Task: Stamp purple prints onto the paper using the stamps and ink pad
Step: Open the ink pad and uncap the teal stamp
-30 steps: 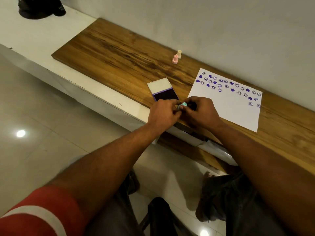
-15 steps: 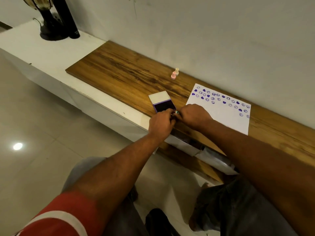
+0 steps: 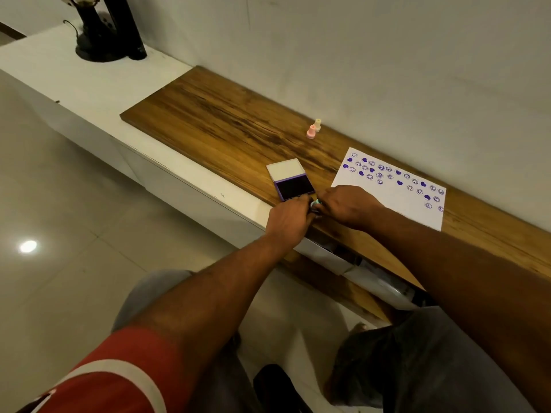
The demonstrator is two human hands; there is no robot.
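A white paper (image 3: 396, 201) with rows of purple heart and smiley prints along its far edge lies on the wooden top (image 3: 226, 126). To its left sits the open ink pad (image 3: 293, 185), dark pad toward me, white lid hinged behind. My left hand (image 3: 290, 219) and my right hand (image 3: 347, 205) meet just in front of the pad, fingers pinched together on a small teal stamp (image 3: 316, 203), mostly hidden. A pink stamp (image 3: 311, 132) and a cream stamp (image 3: 317, 124) stand upright near the wall.
The wooden top rests on a long white ledge (image 3: 89, 90) against a grey wall. A black lamp base (image 3: 101, 40) stands at the far left. An open drawer with plastic-wrapped items (image 3: 372, 275) shows under the wood's front edge. Tiled floor lies below left.
The view has tilted up and pulled back, so the lamp base comes into view. Both hands stay pinched on the teal stamp beside the ink pad, barely moved.
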